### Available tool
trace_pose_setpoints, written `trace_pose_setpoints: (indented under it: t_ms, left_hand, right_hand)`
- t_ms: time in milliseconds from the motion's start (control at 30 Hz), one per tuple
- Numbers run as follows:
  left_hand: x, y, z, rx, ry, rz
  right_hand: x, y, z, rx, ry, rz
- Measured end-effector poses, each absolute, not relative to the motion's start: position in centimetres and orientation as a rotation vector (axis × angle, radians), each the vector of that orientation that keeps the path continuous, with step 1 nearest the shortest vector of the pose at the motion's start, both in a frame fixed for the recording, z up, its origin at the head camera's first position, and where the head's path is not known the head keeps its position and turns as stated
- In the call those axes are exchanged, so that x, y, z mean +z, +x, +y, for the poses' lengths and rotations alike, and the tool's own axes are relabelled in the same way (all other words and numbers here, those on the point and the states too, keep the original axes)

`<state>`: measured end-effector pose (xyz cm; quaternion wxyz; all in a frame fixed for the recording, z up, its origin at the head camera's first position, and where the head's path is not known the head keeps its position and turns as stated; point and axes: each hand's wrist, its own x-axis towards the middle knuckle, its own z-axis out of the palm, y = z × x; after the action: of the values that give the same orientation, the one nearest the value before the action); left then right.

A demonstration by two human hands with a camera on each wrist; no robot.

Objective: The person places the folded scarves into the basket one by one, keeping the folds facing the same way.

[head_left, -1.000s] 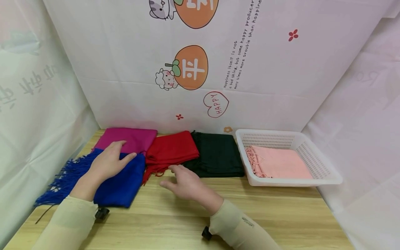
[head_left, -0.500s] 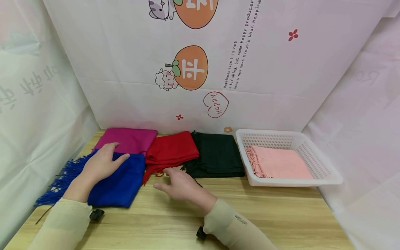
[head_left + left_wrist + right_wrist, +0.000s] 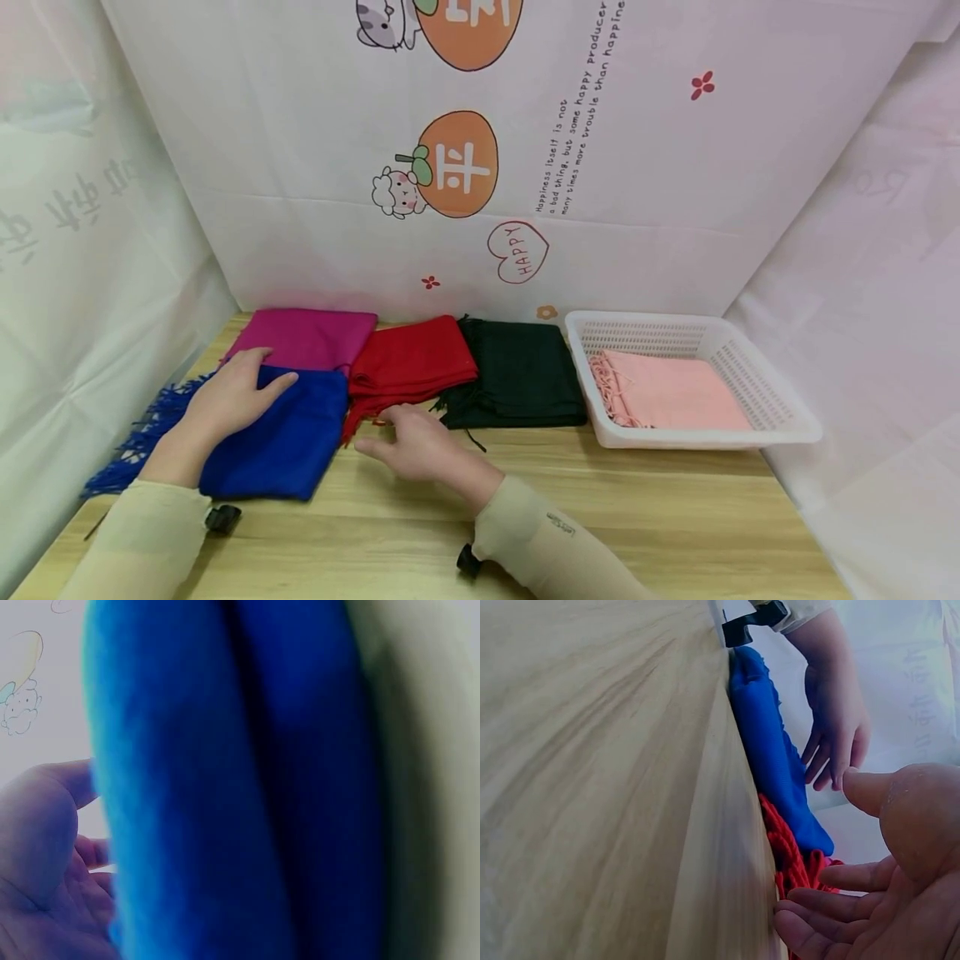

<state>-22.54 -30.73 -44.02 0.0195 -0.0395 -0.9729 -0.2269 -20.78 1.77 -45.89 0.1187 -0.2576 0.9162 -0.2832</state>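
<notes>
The blue cloth lies on the tabletop directly below my left grip and to the left of my right grip, so the left is the nearer. Counting its fringe, the cloth's longer run goes left to right, with the loose strands at the left end. Both my grips are empty, thumbs apart from fingers; a gap shows between the left one and the cloth. The right is just on the near side of the red cloth's tassels — whether it touches them I cannot tell. The blue is soft, matte and folded into a thick, flat slab. The magenta cloth lies on its far side, while a dark green cloth sits right of the red — beside a perforated white basket with a pink fringed cloth in it.
</notes>
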Motion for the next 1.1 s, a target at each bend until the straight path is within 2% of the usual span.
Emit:
trace_pose_setpoints:
  t_ms: [1100]
  left_hand:
    - [-45.0, -22.4, -36.0, -0.665, -0.044, -3.044]
  right_hand:
    - [-47.4, -21.4, -1.9, -0.702, -0.76, 2.77]
